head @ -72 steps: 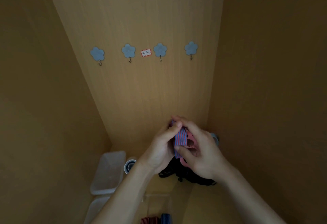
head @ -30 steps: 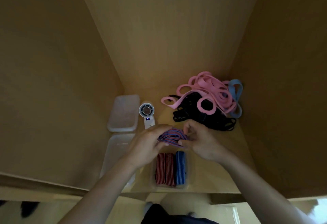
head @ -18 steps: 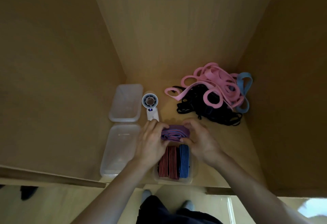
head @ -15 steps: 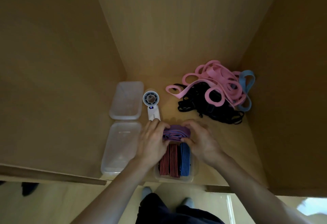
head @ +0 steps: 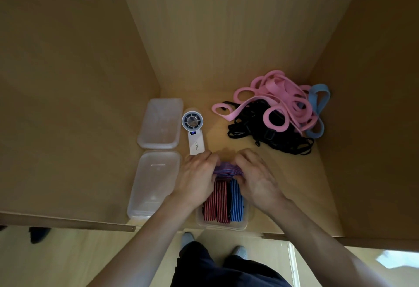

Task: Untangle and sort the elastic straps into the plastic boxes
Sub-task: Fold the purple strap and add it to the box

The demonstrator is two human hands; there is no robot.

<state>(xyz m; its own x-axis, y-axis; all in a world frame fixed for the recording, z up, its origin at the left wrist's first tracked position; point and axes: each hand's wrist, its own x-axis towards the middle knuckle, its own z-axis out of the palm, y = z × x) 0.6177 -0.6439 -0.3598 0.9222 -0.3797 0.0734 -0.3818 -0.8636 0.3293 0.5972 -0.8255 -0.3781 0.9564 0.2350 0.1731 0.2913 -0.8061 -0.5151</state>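
A folded purple striped strap (head: 226, 170) lies at the far end of a clear plastic box (head: 223, 225) at the shelf's front edge. My left hand (head: 196, 176) and my right hand (head: 256, 178) hold it from either side, fingers curled over its ends. Behind it in the box lie folded red striped straps (head: 215, 203) and a blue striped strap (head: 236, 203). A tangled pile of pink straps (head: 276, 102), black straps (head: 269, 135) and a light blue strap (head: 318, 105) sits in the back right corner.
Two clear boxes stand at the left, a far box (head: 161, 123) and a near box (head: 154, 183). A white handheld fan (head: 193, 131) lies between them and the straps. Wooden walls close in on three sides. Feet and floor show below the shelf edge.
Both hands carried the purple striped strap down from in front of the back wall to the front box, and now press it in at the box's far end.
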